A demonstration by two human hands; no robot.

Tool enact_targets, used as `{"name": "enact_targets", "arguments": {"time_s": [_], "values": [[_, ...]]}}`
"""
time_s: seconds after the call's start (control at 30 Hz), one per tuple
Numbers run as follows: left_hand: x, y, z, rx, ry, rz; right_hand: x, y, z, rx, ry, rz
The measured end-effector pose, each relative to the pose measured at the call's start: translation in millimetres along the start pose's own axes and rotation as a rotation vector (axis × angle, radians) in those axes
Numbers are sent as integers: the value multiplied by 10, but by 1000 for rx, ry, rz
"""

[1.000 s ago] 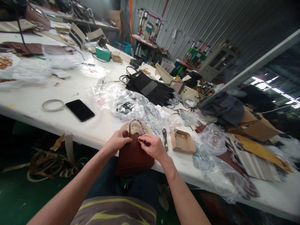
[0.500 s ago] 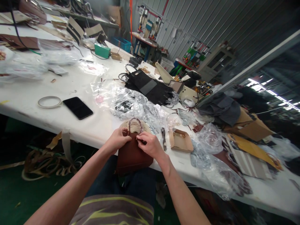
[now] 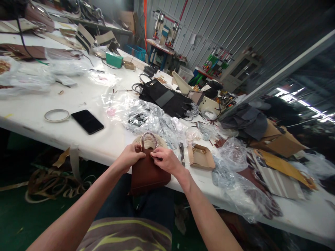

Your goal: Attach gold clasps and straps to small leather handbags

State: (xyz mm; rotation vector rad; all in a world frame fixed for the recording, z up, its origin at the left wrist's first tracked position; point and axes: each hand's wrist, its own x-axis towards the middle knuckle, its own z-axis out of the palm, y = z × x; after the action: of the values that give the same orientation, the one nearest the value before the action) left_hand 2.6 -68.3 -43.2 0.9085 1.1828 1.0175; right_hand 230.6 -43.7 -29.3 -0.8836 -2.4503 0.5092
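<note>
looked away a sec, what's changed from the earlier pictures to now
The right hand's fingers have shifted: the small buckle, clear to see at its fingertips a second ago, is now mostly hidden. Nothing was visibly taken up or let go. The left hand still pinches the brown bag by its handle; phone and box stayed put.

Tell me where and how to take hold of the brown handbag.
Probably best by the top of its handle, coming from above: the loop arches up over the brown handbag, its crown clear of the left hand and right hand.
</note>
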Motion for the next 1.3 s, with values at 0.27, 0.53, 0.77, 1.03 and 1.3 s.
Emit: {"name": "enact_targets", "arguments": {"time_s": [0.27, 0.53, 0.77, 1.03, 1.3], "values": [[-4, -6, -7, -7, 9, 4, -98, -4, 96, -43, 73, 46], [14, 9, -25, -9, -14, -17, -126, 53, 12, 100, 107, 49], [15, 36, -25, -20, -30, -50, -156, 13, -32, 127, 159, 40], [16, 101, -7, 39, -21, -20, -109, 32, 55, 75, 185, 1], [7, 92, -12, 77, 11, -4, -6, 92, -33, 64, 56, -72]]}}
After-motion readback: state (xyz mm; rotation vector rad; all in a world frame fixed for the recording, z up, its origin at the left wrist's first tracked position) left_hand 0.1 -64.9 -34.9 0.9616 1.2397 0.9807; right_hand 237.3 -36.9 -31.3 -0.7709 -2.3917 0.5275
